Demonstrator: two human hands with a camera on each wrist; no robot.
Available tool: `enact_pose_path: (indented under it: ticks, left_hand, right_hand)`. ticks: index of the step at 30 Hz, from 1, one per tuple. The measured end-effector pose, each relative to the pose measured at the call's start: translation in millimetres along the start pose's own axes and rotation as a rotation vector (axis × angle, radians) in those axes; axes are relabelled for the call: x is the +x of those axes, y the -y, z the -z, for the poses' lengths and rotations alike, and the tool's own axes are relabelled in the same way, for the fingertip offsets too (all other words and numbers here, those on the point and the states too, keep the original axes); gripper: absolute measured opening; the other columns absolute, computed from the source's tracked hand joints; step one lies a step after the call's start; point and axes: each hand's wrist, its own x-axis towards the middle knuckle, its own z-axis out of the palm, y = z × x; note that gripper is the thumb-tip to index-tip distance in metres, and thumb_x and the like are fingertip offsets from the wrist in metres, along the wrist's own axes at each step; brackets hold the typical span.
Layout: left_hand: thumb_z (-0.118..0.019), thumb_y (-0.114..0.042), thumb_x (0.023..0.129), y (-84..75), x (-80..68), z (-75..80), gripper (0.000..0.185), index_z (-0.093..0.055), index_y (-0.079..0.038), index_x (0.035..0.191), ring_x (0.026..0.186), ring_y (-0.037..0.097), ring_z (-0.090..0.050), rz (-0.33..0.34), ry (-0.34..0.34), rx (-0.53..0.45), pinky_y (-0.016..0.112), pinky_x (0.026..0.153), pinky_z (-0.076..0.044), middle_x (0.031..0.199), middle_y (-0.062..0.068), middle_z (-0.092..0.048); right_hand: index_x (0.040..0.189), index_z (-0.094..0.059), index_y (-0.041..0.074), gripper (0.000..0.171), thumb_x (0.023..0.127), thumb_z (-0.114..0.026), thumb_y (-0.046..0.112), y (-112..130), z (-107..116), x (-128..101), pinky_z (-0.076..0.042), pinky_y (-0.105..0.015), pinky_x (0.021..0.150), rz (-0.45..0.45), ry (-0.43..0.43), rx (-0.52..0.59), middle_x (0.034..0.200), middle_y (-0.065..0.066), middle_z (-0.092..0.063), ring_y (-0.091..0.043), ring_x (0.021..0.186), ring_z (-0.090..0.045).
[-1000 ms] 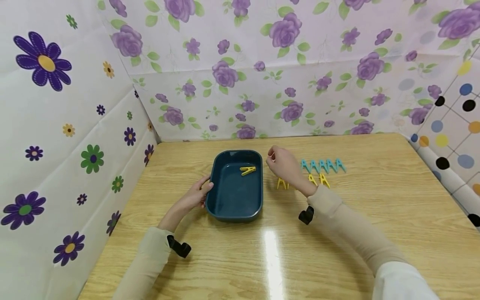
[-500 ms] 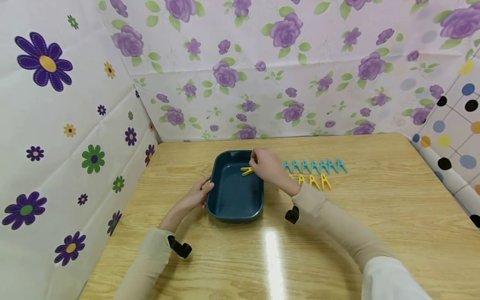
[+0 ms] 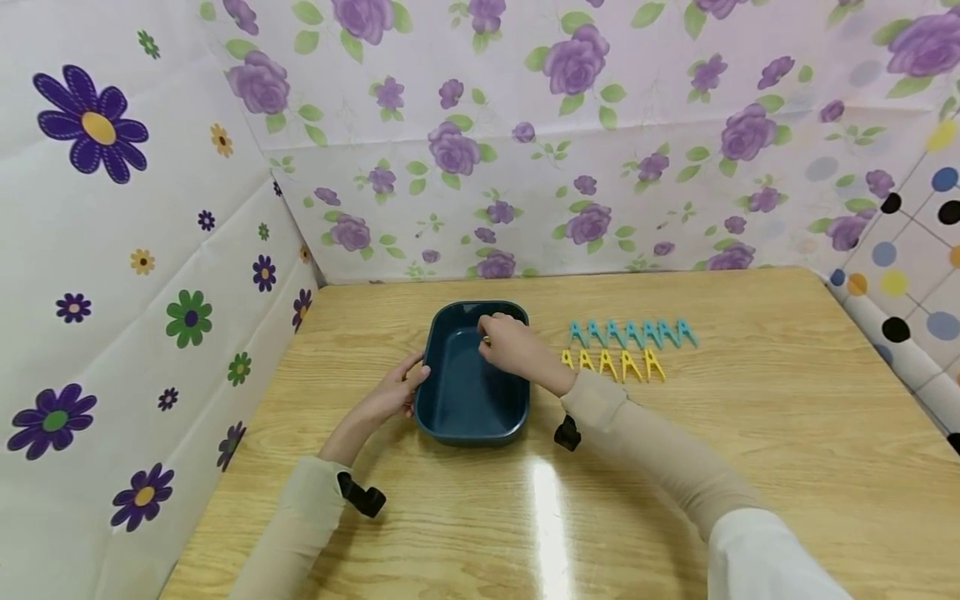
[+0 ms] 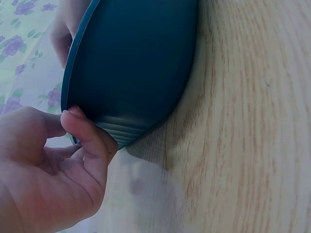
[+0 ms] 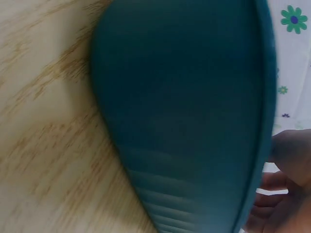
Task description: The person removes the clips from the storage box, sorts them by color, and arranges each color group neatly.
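A dark blue rectangular tray (image 3: 468,404) rests on the wooden table. My left hand (image 3: 390,390) grips its left side; in the left wrist view the thumb and fingers of that hand (image 4: 63,170) hold the tray's wall at the rim. My right hand (image 3: 513,346) reaches over the right rim into the tray, fingers curled. At its fingertips a small bit of a yellow clothespin (image 3: 487,340) shows, pinched there; the hand covers the rest. From the right wrist, the tray wall (image 5: 184,107) partly hides the fingers of my right hand (image 5: 291,179).
Right of the tray, several light blue clothespins (image 3: 632,335) stand in a row. A second row, of yellow clothespins (image 3: 607,365), lies just nearer to me. Patterned sheets (image 3: 450,150) line the back and both sides of the table.
My right hand has moved left from beside the clothespin rows, over the tray's rim, down to the yellow clothespin inside. My left hand stays on the tray.
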Motion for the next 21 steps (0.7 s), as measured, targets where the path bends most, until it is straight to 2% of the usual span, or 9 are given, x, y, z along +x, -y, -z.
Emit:
enact_pose_path:
  ticks: [5, 8, 11, 15, 21]
  left_hand:
    - [-0.038, -0.034, 0.106, -1.2, -2.0, 1.0, 0.058, -0.016, -0.013, 0.156, 0.051, 0.010, -0.042, -0.014, 0.009, -0.004, 0.024, 0.050, -0.040, 0.060, -0.003, -0.040]
    - [-0.038, -0.034, 0.105, -0.4, -1.0, 1.1, 0.058, -0.016, -0.013, 0.156, 0.051, 0.009, -0.042, -0.024, 0.018, -0.008, 0.024, 0.049, -0.040, 0.059, -0.003, -0.040]
    - [-0.037, -0.033, 0.106, -0.3, -0.5, 1.4, 0.058, -0.015, -0.013, 0.156, 0.051, 0.009, -0.043, -0.026, 0.024, -0.013, 0.024, 0.049, -0.039, 0.059, -0.003, -0.041]
    - [-0.037, -0.032, 0.106, 0.1, -0.4, 2.1, 0.059, -0.014, -0.012, 0.156, 0.050, 0.008, -0.043, -0.027, 0.025, -0.020, 0.023, 0.049, -0.040, 0.059, -0.003, -0.042]
    - [-0.038, -0.033, 0.105, -0.7, -0.1, 1.3, 0.058, -0.016, -0.013, 0.156, 0.049, 0.010, -0.042, -0.017, 0.009, -0.009, 0.024, 0.049, -0.040, 0.057, -0.003, -0.041]
  right_hand:
    - [0.108, -0.063, 0.007, 0.017, 0.095, -0.055, 0.015, 0, -8, 8, -0.047, -0.031, 0.061, -0.035, 0.036, -0.046, 0.098, -0.011, -0.062, -0.019, 0.075, -0.054]
    - [0.109, -0.062, 0.006, 0.019, 0.095, -0.056, 0.017, 0, -10, 10, -0.046, -0.032, 0.061, -0.061, 0.065, -0.077, 0.099, -0.012, -0.061, -0.020, 0.076, -0.055]
    - [0.120, -0.059, 0.004, 0.030, 0.097, -0.056, 0.023, 0, -11, 11, -0.049, -0.035, 0.063, -0.093, 0.113, -0.132, 0.111, -0.016, -0.058, -0.023, 0.081, -0.058]
    - [0.139, -0.046, 0.003, 0.051, 0.098, -0.055, 0.032, 2, -15, 16, -0.053, -0.038, 0.071, -0.138, 0.201, -0.211, 0.133, -0.020, -0.049, -0.027, 0.092, -0.062]
    - [0.151, -0.031, 0.007, 0.062, 0.100, -0.051, 0.036, 5, -21, 24, -0.053, -0.039, 0.078, -0.163, 0.301, -0.229, 0.148, -0.019, -0.039, -0.029, 0.107, -0.060]
